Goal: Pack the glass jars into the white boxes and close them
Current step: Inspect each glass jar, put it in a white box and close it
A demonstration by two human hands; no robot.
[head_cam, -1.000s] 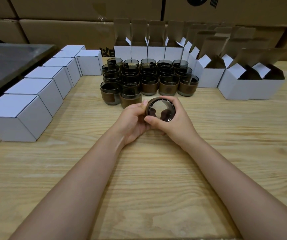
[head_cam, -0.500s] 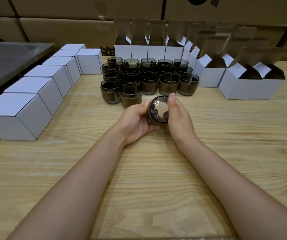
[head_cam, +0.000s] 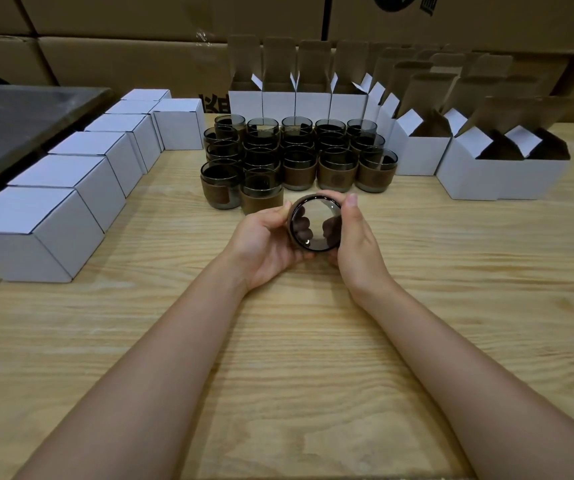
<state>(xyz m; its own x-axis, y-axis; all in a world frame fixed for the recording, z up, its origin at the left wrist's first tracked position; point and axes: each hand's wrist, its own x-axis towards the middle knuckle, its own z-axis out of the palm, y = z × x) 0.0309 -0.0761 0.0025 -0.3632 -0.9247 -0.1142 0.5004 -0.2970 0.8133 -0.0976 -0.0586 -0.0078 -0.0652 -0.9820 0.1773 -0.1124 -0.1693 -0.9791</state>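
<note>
A smoked glass jar (head_cam: pixel 316 226) with a brown sleeve lies on its side between both hands, its round end facing me. My left hand (head_cam: pixel 264 244) cups its left side and my right hand (head_cam: pixel 356 245) grips the right side, thumb over the top. Behind them stand several upright jars (head_cam: pixel 299 157) in a block. Open white boxes (head_cam: pixel 417 154) with raised brown flaps line the back and right. Closed white boxes (head_cam: pixel 70 199) run in a row along the left.
The work happens on a wooden table (head_cam: pixel 278 341). A dark metal surface (head_cam: pixel 18 123) sits at the far left behind the closed boxes. Large brown cartons (head_cam: pixel 122 53) are stacked along the back wall.
The jar has turned in my hands. My right thumb has lifted from the rim's front to the top, and both hands shifted slightly away from me.
</note>
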